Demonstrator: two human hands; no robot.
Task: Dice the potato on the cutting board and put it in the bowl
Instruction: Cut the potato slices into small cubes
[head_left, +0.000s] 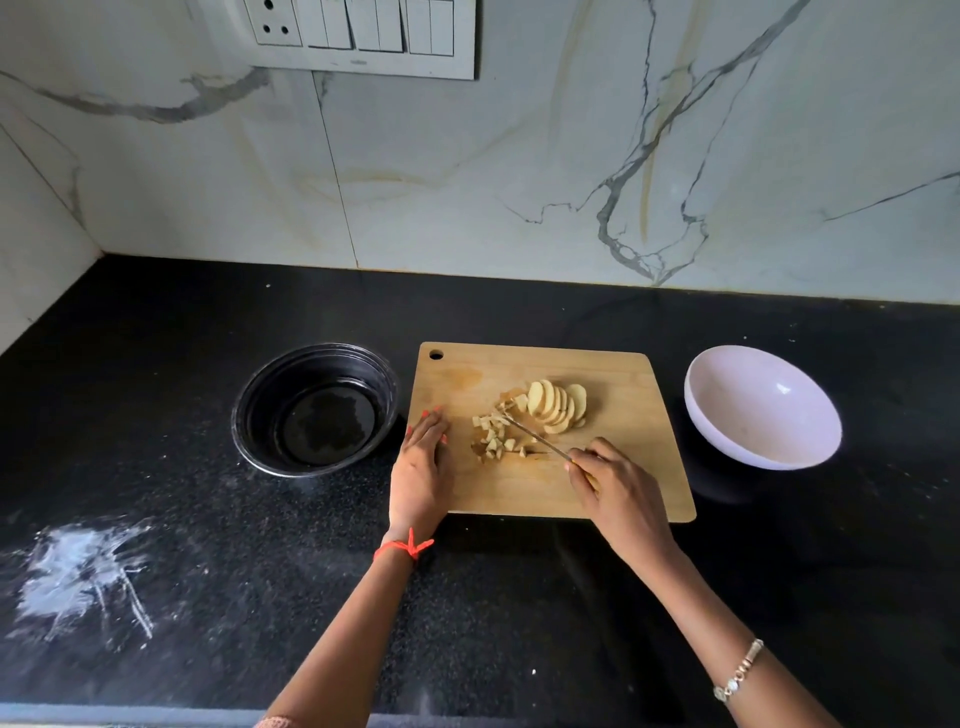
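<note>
Knife (537, 439) handle mostly under rt hand (621, 491)

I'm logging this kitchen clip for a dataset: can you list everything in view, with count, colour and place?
cutting board: one, light wood, middle of the countertop
potato slices: one fanned row, pale yellow, mid-board
diced potato: small heap, pale yellow, left of the slices
knife: one, thin silvery blade, between heap and slices
dark bowl: one, black, left of the board
white bowl: one, white, right of the board
countertop: one, black
white smear: one, countertop's near left
switch panel: one, white, wall at top
left hand: one, flat on the board's left edge
right hand: one, grips the knife handle
</note>
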